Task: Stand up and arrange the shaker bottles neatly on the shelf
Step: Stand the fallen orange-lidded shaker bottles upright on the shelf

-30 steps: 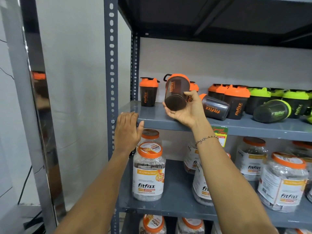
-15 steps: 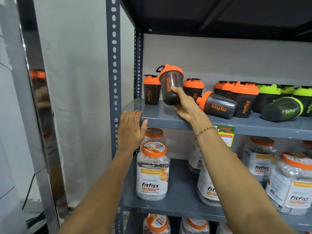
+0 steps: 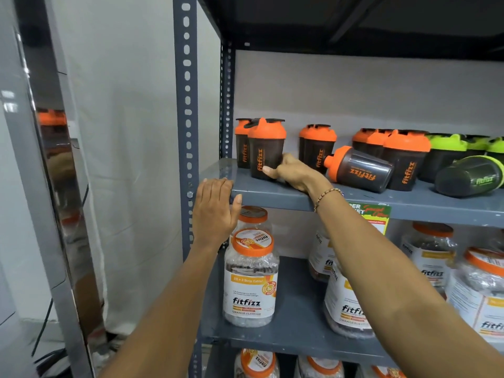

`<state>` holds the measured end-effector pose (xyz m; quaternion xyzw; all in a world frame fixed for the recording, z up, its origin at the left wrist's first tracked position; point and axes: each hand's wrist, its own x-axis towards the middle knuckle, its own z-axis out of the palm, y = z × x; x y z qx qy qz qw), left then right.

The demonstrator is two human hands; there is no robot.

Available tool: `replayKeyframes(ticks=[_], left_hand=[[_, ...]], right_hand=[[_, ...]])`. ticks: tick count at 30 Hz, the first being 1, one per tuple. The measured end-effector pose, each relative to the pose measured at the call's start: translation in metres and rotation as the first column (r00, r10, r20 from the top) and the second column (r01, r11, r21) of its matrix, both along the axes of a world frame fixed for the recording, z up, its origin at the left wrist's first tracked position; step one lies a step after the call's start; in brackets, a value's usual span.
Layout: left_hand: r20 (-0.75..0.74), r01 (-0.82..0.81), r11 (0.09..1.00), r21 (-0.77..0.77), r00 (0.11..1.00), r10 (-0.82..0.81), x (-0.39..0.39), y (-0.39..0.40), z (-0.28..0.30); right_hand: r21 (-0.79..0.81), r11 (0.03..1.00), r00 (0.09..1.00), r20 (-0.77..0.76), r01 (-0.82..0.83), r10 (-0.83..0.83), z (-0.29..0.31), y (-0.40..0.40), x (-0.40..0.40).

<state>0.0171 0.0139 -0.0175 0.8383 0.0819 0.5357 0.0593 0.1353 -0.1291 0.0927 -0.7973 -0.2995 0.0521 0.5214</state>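
Observation:
A dark shaker bottle with an orange lid stands upright on the grey shelf near its left end, just in front of another orange-lidded shaker. My right hand grips the front bottle's lower right side. My left hand rests flat on the shelf's front left edge, holding nothing. To the right, one orange-lidded shaker lies on its side. A green-lidded shaker also lies on its side. More orange and green shakers stand upright behind them.
The shelf below holds several clear fitfizz jars with orange lids. A perforated grey upright frames the rack's left side. A shiny metal post stands further left against a white wall. The upper shelf's dark underside hangs overhead.
My right hand has turned the tilted shaker upright and lowered it onto the shelf's left end, in front of the corner bottle. My left hand has stayed on the shelf edge.

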Motion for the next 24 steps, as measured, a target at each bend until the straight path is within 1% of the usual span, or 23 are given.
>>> replayKeyframes(ticks=[4, 6, 10, 12, 13, 15, 17, 19, 20, 21, 22, 24], left_hand=[[0.007, 0.011, 1.000, -0.008, 1.000, -0.011, 0.000, 0.000, 0.000], [0.010, 0.018, 1.000, -0.015, 1.000, -0.018, -0.001, -0.001, 0.001], [0.049, 0.030, 0.998, -0.058, 0.998, -0.027, -0.001, -0.008, 0.003], [0.082, 0.040, 0.994, -0.101, 0.996, -0.032, 0.000, -0.013, 0.004], [0.090, 0.039, 0.993, -0.110, 0.995, -0.029, 0.001, -0.015, 0.005], [0.096, 0.039, 0.997, -0.073, 0.995, -0.032, 0.005, -0.023, 0.004], [0.087, 0.068, 0.998, -0.009, 0.994, -0.067, 0.011, -0.038, 0.002], [0.070, 0.098, 0.995, 0.025, 0.993, -0.099, 0.019, -0.059, 0.001], [0.068, 0.104, 0.994, 0.030, 0.992, -0.106, 0.023, -0.070, 0.001], [0.069, 0.098, 0.995, 0.033, 0.993, -0.100, 0.027, -0.080, 0.001], [0.076, 0.078, 0.996, 0.036, 0.994, -0.081, 0.030, -0.087, 0.002], [0.097, 0.036, 0.999, 0.037, 0.994, -0.039, 0.035, -0.095, 0.002]], right_hand=[[-0.082, 0.997, 0.999, 0.034, 0.013, -0.010, 0.003, -0.002, -0.003], [-0.109, 0.994, 1.000, 0.024, 0.014, -0.012, 0.005, -0.002, -0.005], [-0.052, 0.998, 0.998, -0.067, -0.017, 0.013, 0.007, -0.007, -0.012], [-0.020, 1.000, 0.999, -0.043, 0.007, -0.008, 0.008, -0.020, -0.018], [-0.007, 0.999, 0.999, -0.002, 0.040, -0.040, 0.009, -0.028, -0.020], [0.035, 0.989, 0.976, 0.159, 0.145, -0.149, 0.015, -0.052, -0.023], [0.103, 0.953, 0.895, 0.330, 0.283, -0.301, 0.026, -0.084, -0.025], [0.117, 0.892, 0.785, 0.436, 0.436, -0.441, 0.038, -0.121, -0.024], [0.079, 0.862, 0.743, 0.472, 0.501, -0.475, 0.043, -0.138, -0.024], [0.000, 0.833, 0.722, 0.499, 0.553, -0.479, 0.047, -0.155, -0.023], [-0.103, 0.799, 0.719, 0.516, 0.592, -0.466, 0.050, -0.167, -0.021], [-0.311, 0.719, 0.745, 0.517, 0.622, -0.421, 0.052, -0.186, -0.019]])
